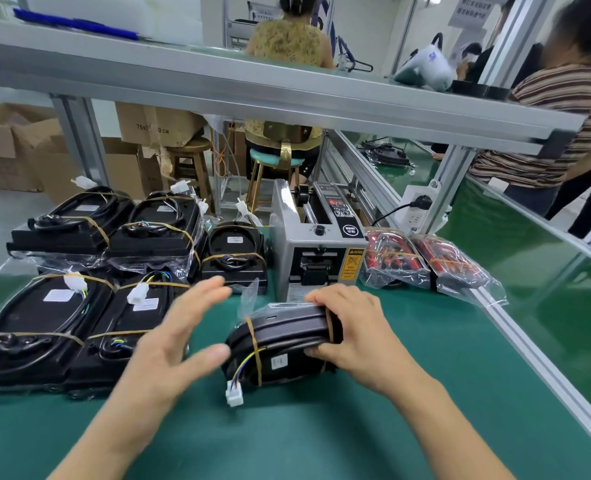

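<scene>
Black banded unit lies tilted, long axis left-right, white connector pointing near-left.

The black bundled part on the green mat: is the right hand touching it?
Touching. The head view shows the right hand gripping the black part: fingers curl over its top edge, thumb presses its front.

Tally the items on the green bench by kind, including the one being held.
black banded units: 6 visible, one in the right hand
red bagged packs: 2
grey tape dispenser: 1
Total: 9
</scene>
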Tool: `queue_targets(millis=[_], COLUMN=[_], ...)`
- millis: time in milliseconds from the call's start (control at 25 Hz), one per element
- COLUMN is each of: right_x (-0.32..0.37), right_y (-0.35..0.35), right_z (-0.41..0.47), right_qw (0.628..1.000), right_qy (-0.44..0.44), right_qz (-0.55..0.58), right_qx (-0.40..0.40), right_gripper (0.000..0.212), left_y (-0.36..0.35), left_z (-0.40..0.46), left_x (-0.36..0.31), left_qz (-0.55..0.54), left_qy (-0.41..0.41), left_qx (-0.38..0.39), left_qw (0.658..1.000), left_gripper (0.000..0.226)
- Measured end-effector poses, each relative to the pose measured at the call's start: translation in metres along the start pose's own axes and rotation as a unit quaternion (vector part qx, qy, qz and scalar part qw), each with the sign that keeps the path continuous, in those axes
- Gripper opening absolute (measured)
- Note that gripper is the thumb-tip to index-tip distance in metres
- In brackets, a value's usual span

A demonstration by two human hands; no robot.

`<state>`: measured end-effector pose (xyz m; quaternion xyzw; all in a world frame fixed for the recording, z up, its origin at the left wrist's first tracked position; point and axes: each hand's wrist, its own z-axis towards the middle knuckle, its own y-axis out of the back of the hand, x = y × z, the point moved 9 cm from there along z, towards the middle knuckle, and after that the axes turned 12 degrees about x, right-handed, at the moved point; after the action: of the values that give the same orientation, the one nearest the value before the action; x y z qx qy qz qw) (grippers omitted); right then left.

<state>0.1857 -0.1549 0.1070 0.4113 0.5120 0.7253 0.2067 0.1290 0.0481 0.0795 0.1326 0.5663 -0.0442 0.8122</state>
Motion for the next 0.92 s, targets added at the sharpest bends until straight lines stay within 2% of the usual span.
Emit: queue_targets(millis=[80, 160, 240, 320, 360, 400, 440, 520, 680, 800, 920], right_x=[0.003, 0.009, 0.006, -0.007, -0.018, -0.037, -0.057, -0.078, -0.092, -0.097, -0.098], right_y=[-0.005, -0.008, -0.009, -0.004, 0.004, 0.012, 0.017, 0.005, -0.017, -0.021, -0.020], right_z=[0.000, -0.002, -0.001, 0.003, 0.006, 0.010, 0.013, 0.017, 0.031, 0.039, 0.039], right_qw=[1.000, 1.000, 0.998, 0.976, 0.948, 0.917, 0.889, 0.845, 0.781, 0.760, 0.749], right_qy=[-0.001, 0.005, -0.011, -0.062, -0.098, -0.143, -0.200, -0.288, -0.336, -0.358, -0.383], right_qz=[0.004, -0.016, -0.001, 0.170, 0.287, 0.372, 0.410, 0.443, 0.504, 0.517, 0.512], right_qx=[0.001, 0.008, 0.061, 0.123, 0.099, 0.035, -0.028, -0.076, -0.148, -0.165, -0.173], right_gripper=[0.059, 0.062, 0.068, 0.059, 0.042, 0.023, 0.012, 0.011, 0.014, 0.008, 0.019], left_y=[-0.023, -0.034, -0.032, -0.027, -0.026, -0.024, -0.022, -0.020, -0.019, -0.018, -0.019], left_z=[0.008, 0.012, 0.014, 0.014, 0.014, 0.013, 0.011, 0.007, 0.006, 0.006, 0.003], left_x=[-0.002, 0.003, 0.006, 0.006, 0.006, 0.008, 0.010, 0.012, 0.012, 0.011, 0.009], left_qz=[0.108, 0.127, 0.115, 0.120, 0.124, 0.122, 0.113, 0.101, 0.103, 0.107, 0.135], left_qy=[0.014, 0.033, 0.046, 0.044, 0.043, 0.043, 0.046, 0.050, 0.040, 0.043, 0.017], left_qx=[0.039, 0.041, 0.023, 0.009, 0.002, -0.008, -0.022, -0.049, -0.075, -0.077, -0.081], left_qw=[0.993, 0.990, 0.992, 0.992, 0.991, 0.992, 0.992, 0.992, 0.991, 0.990, 0.987], left_gripper=[0.056, 0.057, 0.055, 0.054, 0.055, 0.056, 0.056, 0.054, 0.053, 0.052, 0.065])
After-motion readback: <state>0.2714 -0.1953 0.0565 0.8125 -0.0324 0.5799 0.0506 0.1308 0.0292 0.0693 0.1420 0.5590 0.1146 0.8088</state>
